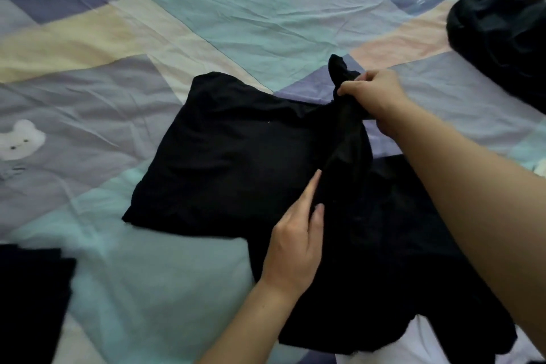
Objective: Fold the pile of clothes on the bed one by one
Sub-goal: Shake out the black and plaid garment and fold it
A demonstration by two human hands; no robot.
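Black garment (224, 151) on patchwork bedsheet (206, 15)

Home bedroom, bed w/ patchwork sheet (206, 23) (bear print (20, 139)), clothes pile (502, 35) at far right
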